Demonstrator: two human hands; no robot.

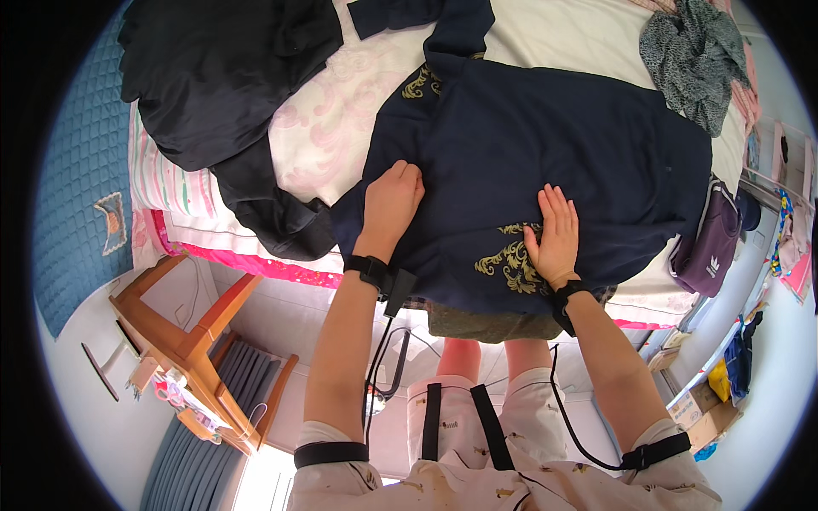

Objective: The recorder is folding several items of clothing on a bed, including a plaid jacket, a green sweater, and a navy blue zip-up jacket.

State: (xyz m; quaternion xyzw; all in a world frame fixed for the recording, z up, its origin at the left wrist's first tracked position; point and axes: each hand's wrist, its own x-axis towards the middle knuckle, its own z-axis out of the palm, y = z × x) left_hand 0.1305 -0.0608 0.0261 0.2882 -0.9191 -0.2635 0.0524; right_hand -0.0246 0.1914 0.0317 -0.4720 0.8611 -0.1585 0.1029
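Note:
A navy long-sleeved garment (562,134) with gold scroll patterns lies spread on the bed, its lower edge hanging over the near side. One sleeve (399,14) extends away at the top. On its left part rests my left hand (393,198), fingers curled down against the cloth. The fingertips are hidden, so a hold on the fabric cannot be made out. My right hand (555,236) lies flat on the garment beside the near gold pattern (511,271), palm down, fingers nearly straight and thumb out.
A black garment (211,76) is heaped at the left, near a striped pillow (169,172). At the right are a grey patterned cloth (693,64) and a folded purple garment (706,246). A wooden chair (192,332) stands left below the bed. Cables hang from both wrist straps.

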